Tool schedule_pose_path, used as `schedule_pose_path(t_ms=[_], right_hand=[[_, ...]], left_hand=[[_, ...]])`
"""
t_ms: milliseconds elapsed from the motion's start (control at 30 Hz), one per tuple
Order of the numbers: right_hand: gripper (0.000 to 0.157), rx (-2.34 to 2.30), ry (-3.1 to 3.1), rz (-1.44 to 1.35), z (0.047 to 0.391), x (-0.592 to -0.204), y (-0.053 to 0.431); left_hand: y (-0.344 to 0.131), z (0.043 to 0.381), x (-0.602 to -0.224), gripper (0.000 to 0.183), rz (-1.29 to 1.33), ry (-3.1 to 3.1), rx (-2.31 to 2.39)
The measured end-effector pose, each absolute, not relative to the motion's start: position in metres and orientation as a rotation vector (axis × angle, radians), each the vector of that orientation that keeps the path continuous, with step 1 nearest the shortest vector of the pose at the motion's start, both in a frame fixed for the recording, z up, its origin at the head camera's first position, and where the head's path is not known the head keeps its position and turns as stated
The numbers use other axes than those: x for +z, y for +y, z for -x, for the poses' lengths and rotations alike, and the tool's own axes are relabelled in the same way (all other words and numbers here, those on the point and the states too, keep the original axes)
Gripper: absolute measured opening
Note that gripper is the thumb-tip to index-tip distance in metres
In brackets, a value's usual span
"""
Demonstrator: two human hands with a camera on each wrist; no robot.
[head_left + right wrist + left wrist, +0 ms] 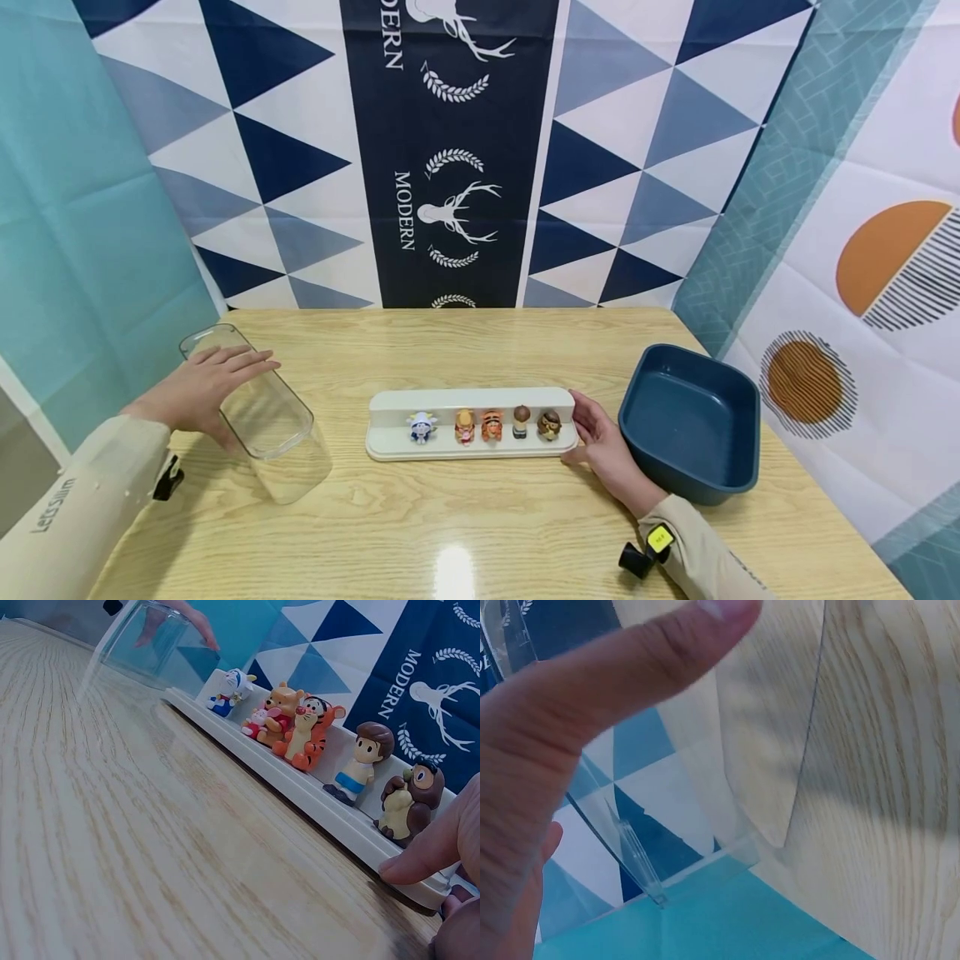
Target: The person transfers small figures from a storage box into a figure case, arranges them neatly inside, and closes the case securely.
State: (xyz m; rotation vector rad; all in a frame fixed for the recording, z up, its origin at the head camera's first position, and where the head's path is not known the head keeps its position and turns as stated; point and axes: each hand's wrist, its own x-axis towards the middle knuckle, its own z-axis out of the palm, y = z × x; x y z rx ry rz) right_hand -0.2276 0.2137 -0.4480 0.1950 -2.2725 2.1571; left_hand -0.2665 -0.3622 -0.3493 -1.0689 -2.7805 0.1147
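A white display stand (442, 398) lies on the table in front of me, with a row of small figurines on its lower step. From left to right are a blue-and-white horned figurine (422, 427), a yellow bear (464, 423), an orange tiger (492, 426), a boy (360, 761) and a brown owl (412, 799). My right hand (609, 457) grips the stand's right end, thumb at its front edge. Off to the left, my left hand (198, 396) holds a clear plastic cover (296, 467) across its width, thumb and fingers on opposite sides. The cover looks tilted.
A dark blue bin (686, 425) stands at the right, close beside my right forearm. The wooden table (487, 350) ends at a patterned cloth wall (450, 167) behind. Cloth also hangs along the left and right sides.
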Motion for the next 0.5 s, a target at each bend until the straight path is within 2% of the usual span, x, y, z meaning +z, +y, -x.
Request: schedule_pose_path(t_ms=[500], right_hand=[[0.103,2.129,-2.284,-0.186,0.227,-0.449,0.214]], left_hand=[[-0.359,0.279,-0.334,0.113,1.035,-2.855,0.234]])
